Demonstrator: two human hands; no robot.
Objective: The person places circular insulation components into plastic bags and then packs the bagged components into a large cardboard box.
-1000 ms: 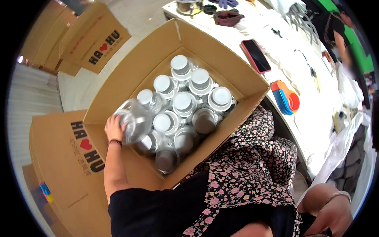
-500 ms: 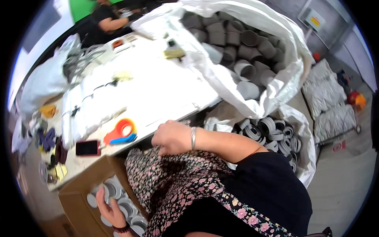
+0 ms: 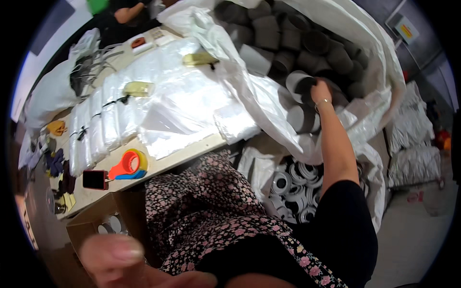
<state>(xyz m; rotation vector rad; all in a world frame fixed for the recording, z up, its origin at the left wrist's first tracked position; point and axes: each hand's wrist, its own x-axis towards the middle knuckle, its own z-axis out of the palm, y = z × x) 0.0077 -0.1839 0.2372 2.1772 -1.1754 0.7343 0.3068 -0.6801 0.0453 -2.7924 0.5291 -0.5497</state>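
Note:
My right hand (image 3: 321,92) reaches into a large white sack (image 3: 283,129) of grey plastic pipe fittings (image 3: 266,33). Its fingers are closed on the rim of one grey pipe fitting (image 3: 298,86); the far fingers are hidden. Close to the camera at the lower left, my left hand (image 3: 129,264) is large and blurred. Its visible fingers are apart and nothing shows between them. Below and behind that hand stands an open cardboard box (image 3: 89,223) with a few grey-white fittings (image 3: 114,223) showing inside.
A second white sack (image 3: 374,168) holds black-and-white rings (image 3: 297,185). On the table (image 3: 192,149) lie stacked clear plastic bags (image 3: 177,105), an orange tape dispenser (image 3: 126,165) and a phone (image 3: 95,179). Another person (image 3: 127,17) is at the far side. Silvery bags (image 3: 413,144) stand right.
My right hand has swung from the table edge up and right into the large sack, onto a fitting. My left hand has risen out of the box toward the camera.

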